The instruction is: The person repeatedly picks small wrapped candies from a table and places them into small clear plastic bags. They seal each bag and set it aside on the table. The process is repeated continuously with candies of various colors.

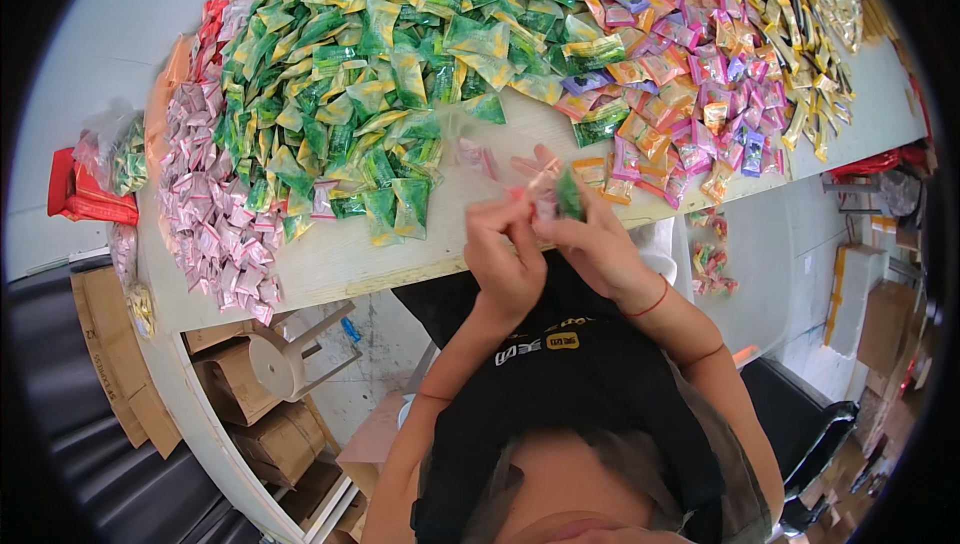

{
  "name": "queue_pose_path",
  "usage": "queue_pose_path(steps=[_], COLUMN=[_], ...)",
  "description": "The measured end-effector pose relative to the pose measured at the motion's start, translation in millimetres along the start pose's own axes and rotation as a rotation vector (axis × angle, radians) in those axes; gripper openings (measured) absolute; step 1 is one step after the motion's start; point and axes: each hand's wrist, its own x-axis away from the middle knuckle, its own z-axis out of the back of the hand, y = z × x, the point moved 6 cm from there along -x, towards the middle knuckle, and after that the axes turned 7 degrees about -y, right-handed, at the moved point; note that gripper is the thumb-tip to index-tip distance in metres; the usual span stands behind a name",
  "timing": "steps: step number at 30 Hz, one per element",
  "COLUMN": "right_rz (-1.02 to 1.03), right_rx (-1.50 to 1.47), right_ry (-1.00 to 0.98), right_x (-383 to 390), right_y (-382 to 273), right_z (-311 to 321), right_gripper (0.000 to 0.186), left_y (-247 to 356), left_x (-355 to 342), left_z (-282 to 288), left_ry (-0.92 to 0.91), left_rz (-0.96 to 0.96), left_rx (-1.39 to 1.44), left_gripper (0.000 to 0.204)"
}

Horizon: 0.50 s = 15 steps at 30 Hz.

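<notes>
Although blur hid whether the closed left hand (505, 252) pinched anything, the right hand (606, 249) gripped a green packet (571, 195) at two o'clock from centre; pale lettering (516, 352) marked black clothing (560, 389) at five.

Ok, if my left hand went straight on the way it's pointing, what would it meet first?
Most likely the pink packet just ahead of your left hand, between it and your right hand. Blur hides whether they already touch, and depth is unclear.
</notes>
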Motion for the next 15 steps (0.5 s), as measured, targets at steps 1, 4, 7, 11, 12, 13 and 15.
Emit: queue_pose_path(steps=[1,4,7,11,12,13,15], right_rz=[-0.003,0.059,0.136,0.315,0.326,0.336,0.277], right_rx=[-0.040,0.339,0.843,1.381,1.421,1.460,1.451], right_ry=[-0.035,-0.153,-0.112,-0.050,-0.066,-0.088,-0.141], right_x=[-1,0,3,2,2,1,2], right_y=[3,0,-16,-20,-23,-25,-39], right_z=[-1,1,-3,1,0,-2,-8], right_gripper=[0.072,0.076,0.078,0.082,0.082,0.081,0.077], left_y=[-7,-12,-14,-6,-5,-3,-5], left_x=[-5,-3,9,17,16,14,9], left_z=[3,5,0,-13,-13,-11,-9], left_ry=[0.052,0.031,-0.019,-0.144,-0.130,-0.117,-0.101], left_rz=[0.049,0.146,0.247,0.103,0.088,0.073,0.158], left_rx=[0.054,0.165,0.362,0.318,0.297,0.276,0.364], left_gripper=[0.008,0.009,0.010,0.011,0.012,0.012,0.011])
